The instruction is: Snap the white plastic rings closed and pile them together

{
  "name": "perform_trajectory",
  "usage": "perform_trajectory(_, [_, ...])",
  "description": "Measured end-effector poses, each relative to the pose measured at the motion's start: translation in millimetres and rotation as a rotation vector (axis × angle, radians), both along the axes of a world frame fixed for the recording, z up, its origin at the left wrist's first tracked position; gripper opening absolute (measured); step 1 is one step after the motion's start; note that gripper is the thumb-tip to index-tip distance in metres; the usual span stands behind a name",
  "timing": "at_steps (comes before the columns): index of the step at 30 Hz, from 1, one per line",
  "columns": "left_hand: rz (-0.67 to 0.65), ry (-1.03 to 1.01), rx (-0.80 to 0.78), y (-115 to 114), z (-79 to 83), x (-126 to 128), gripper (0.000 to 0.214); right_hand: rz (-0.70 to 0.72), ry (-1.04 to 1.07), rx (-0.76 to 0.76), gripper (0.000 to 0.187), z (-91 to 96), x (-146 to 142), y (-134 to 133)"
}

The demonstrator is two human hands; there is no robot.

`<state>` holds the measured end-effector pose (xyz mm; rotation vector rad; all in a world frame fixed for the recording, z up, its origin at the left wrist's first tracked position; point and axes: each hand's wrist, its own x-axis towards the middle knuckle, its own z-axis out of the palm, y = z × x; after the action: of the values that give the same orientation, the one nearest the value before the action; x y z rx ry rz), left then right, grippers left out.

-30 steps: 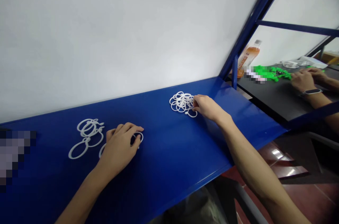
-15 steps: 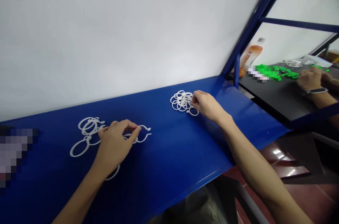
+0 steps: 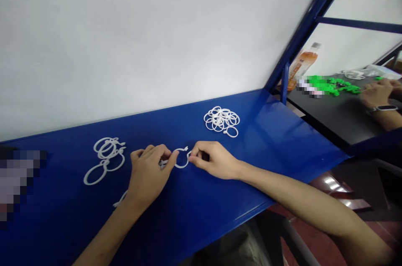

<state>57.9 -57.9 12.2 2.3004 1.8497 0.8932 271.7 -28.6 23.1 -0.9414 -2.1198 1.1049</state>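
Head: blue table [image 3: 213, 199] against pale wall [image 3: 141, 40] — left fingers [image 3: 172, 160] and right fingers [image 3: 196, 161] pinch a white ring [image 3: 181, 167]

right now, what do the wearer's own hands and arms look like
The left hand and right hand are bare: no gloves, and no watch or bracelet shows at either wrist. No sleeve shows along the forearms. No jewellery or markings can be made out, though some fingers are partly hidden.

"How's the thin white ring [image 3: 181, 167]?"
"Open, its gap facing right, held between the left hand [image 3: 150, 169] and right hand [image 3: 215, 160]."
"And the others?"
"A tight white heap [image 3: 217, 120] lies right, a looser cluster [image 3: 108, 164] left."
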Motion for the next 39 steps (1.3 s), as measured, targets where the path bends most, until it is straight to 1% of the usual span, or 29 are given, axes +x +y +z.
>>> perform_trajectory(3, [-0.021,-0.021,-0.022,-0.1,1.3,1.3,0.034,-0.005,0.012,-0.071,0.017,1.0,1.7,1.3])
perform_trajectory(5, [-0.026,-0.028,-0.011,-0.5,2.0,2.9,0.034,0.039,0.027,-0.053,0.016,2.0,1.6,1.1])
perform_trajectory(9, [-0.004,-0.055,0.025,-1.1,1.9,6.2,0.035,0.161,0.076,0.049,0.013,3.1,-0.5,-0.7])
perform_trajectory(12, [0.021,-0.109,0.003,-1.5,2.4,6.5,0.037,0.188,0.100,0.015,0.016,2.6,-1.6,-1.3])
perform_trajectory(16, [0.023,-0.224,-0.120,-2.2,6.6,3.6,0.043,0.134,0.183,-0.142,0.014,2.0,-1.6,-1.5])
perform_trajectory(20, [-0.029,-0.342,-0.221,-2.3,12.0,0.3,0.046,0.057,0.213,-0.279,0.017,3.0,-0.2,-1.2])
perform_trajectory(23, [-0.067,-0.433,-0.285,-2.5,13.2,-2.6,0.045,0.021,0.195,-0.324,0.021,3.0,0.8,0.2])
perform_trajectory(27, [-0.095,-0.559,-0.329,-3.2,12.5,-7.3,0.039,-0.038,0.168,-0.325,0.025,0.9,1.6,3.2])
perform_trajectory(29, [-0.098,-0.565,-0.311,-3.7,12.9,-8.3,0.036,-0.076,0.151,-0.305,0.025,-0.4,2.3,5.1])
perform_trajectory(30, [-0.101,-0.531,-0.289,-4.1,13.2,-8.1,0.034,-0.095,0.141,-0.288,0.024,-0.9,2.7,6.2])
perform_trajectory(32, [-0.143,-0.396,-0.199,-5.1,13.6,-6.1,0.027,-0.128,0.134,-0.243,0.023,-1.3,3.7,8.2])
perform_trajectory(35, [-0.254,-0.171,0.003,-6.8,12.0,-0.7,0.013,-0.154,0.138,-0.150,0.024,0.0,5.8,10.5])
perform_trajectory(37, [-0.254,-0.124,0.092,-7.4,9.5,2.2,0.014,-0.145,0.136,-0.053,0.023,1.5,7.3,10.9])
perform_trajectory(39, [-0.204,-0.143,0.115,-7.1,6.8,3.5,0.021,-0.090,0.126,0.051,0.022,2.9,8.4,10.2])
